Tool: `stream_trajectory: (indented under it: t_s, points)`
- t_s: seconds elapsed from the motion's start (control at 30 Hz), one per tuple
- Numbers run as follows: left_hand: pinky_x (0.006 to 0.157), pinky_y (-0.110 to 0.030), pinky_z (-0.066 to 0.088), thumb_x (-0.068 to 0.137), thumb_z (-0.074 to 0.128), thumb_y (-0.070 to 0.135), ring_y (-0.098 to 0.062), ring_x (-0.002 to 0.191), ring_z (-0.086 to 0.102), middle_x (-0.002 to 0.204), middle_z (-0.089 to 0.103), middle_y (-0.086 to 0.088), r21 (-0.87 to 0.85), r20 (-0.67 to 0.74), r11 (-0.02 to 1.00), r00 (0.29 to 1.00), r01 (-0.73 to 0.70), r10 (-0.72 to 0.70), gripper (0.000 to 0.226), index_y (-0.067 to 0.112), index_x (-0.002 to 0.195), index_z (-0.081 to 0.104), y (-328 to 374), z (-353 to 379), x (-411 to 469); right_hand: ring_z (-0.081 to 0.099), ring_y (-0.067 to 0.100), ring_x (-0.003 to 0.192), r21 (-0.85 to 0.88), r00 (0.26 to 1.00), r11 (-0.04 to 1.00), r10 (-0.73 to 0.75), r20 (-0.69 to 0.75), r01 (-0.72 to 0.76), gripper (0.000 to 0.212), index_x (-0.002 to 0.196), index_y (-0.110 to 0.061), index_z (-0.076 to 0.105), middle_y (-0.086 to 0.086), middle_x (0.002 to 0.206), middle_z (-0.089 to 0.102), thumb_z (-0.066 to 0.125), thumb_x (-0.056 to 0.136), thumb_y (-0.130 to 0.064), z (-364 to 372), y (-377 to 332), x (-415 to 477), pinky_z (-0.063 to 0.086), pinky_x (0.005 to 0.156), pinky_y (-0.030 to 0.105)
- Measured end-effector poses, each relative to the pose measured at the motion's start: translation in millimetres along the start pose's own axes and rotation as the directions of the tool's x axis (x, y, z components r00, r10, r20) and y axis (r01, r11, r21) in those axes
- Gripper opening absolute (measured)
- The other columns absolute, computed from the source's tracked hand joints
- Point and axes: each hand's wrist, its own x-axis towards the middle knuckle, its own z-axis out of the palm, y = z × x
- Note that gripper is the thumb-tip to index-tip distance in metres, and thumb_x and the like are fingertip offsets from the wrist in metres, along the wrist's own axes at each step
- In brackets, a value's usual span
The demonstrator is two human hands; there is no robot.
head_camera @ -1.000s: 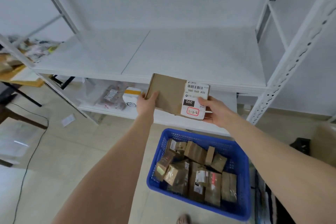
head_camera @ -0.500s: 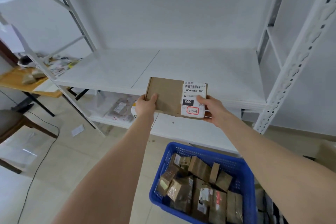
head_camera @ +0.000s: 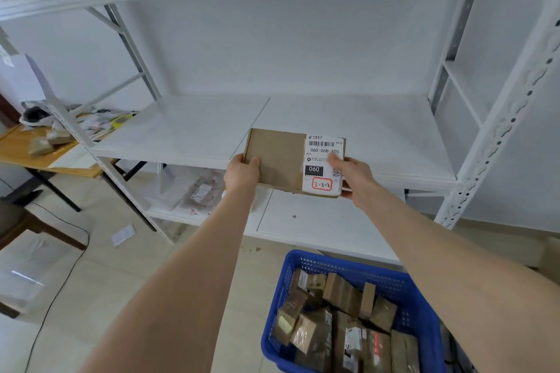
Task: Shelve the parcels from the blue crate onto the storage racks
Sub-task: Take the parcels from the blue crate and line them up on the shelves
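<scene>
Your blue crate (head_camera: 342, 265) holds brown parcels (head_camera: 342, 327). Your left hand (head_camera: 242, 172) and right hand (head_camera: 354, 179) grip a labelled cardboard box (head_camera: 278, 160) at the white shelf (head_camera: 188, 133)'s front edge.

— Item one?
— Flat brown parcel (head_camera: 277, 160), white label (head_camera: 321, 168) marked 3-3-2, level, over the front edge of the rack shelf (head_camera: 381, 130)
— Item two?
— Blue crate (head_camera: 348, 268), on the floor, full of small brown parcels (head_camera: 342, 295), jumbled

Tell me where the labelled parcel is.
Head view, centre: the parcel is held between the left hand and right hand at the front edge of the middle shelf, above the blue crate.
</scene>
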Motion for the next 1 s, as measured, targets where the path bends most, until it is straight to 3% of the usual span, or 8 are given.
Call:
stream_trajectory:
  t_s: [0.13,0.3,0.5,0.6,0.67,0.83,1.0]
  points:
    - [0.074,-0.034,0.045,0.088,0.053,0.022,-0.034,0.097,0.061,0.082,0.058,-0.007,0.037,0.02,0.999,0.999,-0.027,0.026,0.02,0.007,0.095,0.063,0,-31,28,0.063,0.017,0.07,0.013,0.999,1.0,-0.017,-0.033,0.018,0.011,0.098,-0.018,0.061,-0.001,0.081,0.067,0.063,0.091,-0.027,40,-1,-6,0.05,0.059,0.029]
    - [0.067,-0.028,0.037,0.091,0.056,0.023,-0.025,0.078,0.052,0.083,0.058,-0.007,0.12,0.07,0.989,0.994,-0.092,0.084,0.015,0.009,0.089,0.061,-1,-75,63,0.064,0.018,0.069,0.04,0.995,0.998,-0.051,-0.084,0.055,0.008,0.093,-0.02,0.061,-0.002,0.081,0.067,0.064,0.091,-0.027,92,2,-11,0.049,0.057,0.028]
    - [0.069,-0.027,0.038,0.091,0.058,0.023,-0.023,0.08,0.052,0.086,0.059,-0.005,0.115,0.099,0.983,0.986,-0.141,0.13,0.017,0.011,0.1,0.066,-13,-123,99,0.065,0.018,0.07,0.05,0.988,0.994,-0.091,-0.122,0.098,0.007,0.092,-0.021,0.062,-0.001,0.083,0.068,0.065,0.09,-0.028,150,7,-14,0.05,0.058,0.028]
    - [0.07,-0.025,0.039,0.091,0.058,0.021,-0.024,0.081,0.053,0.085,0.059,-0.005,0.084,0.099,0.985,0.985,-0.149,0.14,0.009,0.016,0.095,0.064,-19,-143,116,0.067,0.022,0.077,0.047,0.987,0.993,-0.099,-0.124,0.105,0.012,0.097,-0.019,0.064,0.002,0.089,0.07,0.066,0.089,-0.028,175,8,-14,0.055,0.07,0.034]
    - [0.07,-0.025,0.039,0.092,0.056,0.02,-0.023,0.081,0.053,0.087,0.059,-0.004,0.065,0.099,0.986,0.984,-0.152,0.145,0.019,0.012,0.104,0.067,-20,-154,128,0.067,0.024,0.081,0.04,0.986,0.993,-0.105,-0.127,0.111,0.01,0.095,-0.02,0.064,0.003,0.092,0.07,0.065,0.089,-0.028,191,6,-12,0.054,0.075,0.037]
    - [0.07,-0.023,0.036,0.094,0.05,0.015,-0.023,0.083,0.052,0.096,0.063,-0.007,0.065,0.061,0.987,0.987,-0.15,0.146,0.027,0.011,0.115,0.066,-19,-177,161,0.065,0.018,0.072,0.023,0.983,0.991,-0.125,-0.131,0.129,0.009,0.094,-0.021,0.063,-0.001,0.087,0.069,0.064,0.09,-0.029,231,-3,-1,0.052,0.063,0.029]
    - [0.08,-0.03,0.047,0.096,0.043,0.012,-0.028,0.104,0.059,0.122,0.062,-0.009,0.007,0.061,0.991,0.989,-0.133,0.133,0.039,0.018,0.133,0.053,-19,-192,208,0.062,0.015,0.067,0.005,0.983,0.99,-0.138,-0.119,0.14,0.018,0.106,-0.016,0.062,-0.001,0.084,0.067,0.061,0.093,-0.028,274,-15,25,0.045,0.054,0.027]
